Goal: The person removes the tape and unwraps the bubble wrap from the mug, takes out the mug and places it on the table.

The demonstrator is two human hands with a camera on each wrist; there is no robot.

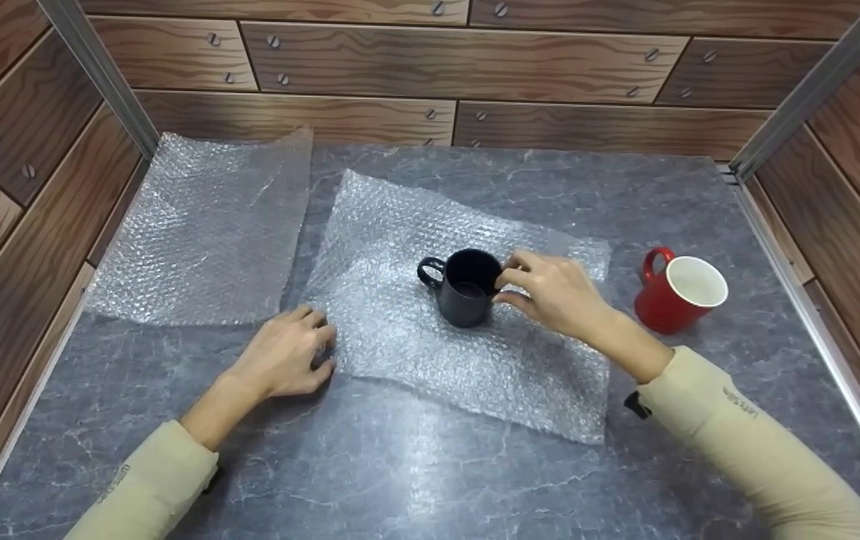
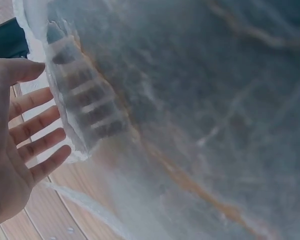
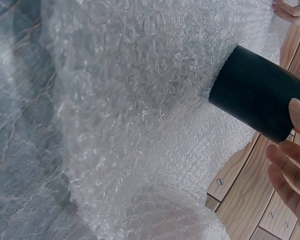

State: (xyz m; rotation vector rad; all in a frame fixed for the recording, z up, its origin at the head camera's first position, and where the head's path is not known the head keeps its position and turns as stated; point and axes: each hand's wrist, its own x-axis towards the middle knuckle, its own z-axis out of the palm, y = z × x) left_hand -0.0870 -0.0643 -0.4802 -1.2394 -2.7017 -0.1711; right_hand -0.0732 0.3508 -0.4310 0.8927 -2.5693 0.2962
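A black mug stands upright on a sheet of bubble wrap, its handle pointing left. My right hand is at the mug's right rim. In the right wrist view, the thumb lies over the dark wall of the mug, and the other fingers of the right hand are spread loosely beside the rim. Low on the tabletop, my left hand rests by the sheet's left corner. Its fingers are extended and apart in the left wrist view, close to the clear plastic edge.
A red mug with a white inside sits tilted in view to the right, handle toward the back. Another bubble wrap sheet lies flat at the back left. Wood-patterned panels and metal posts enclose the grey marbled table.
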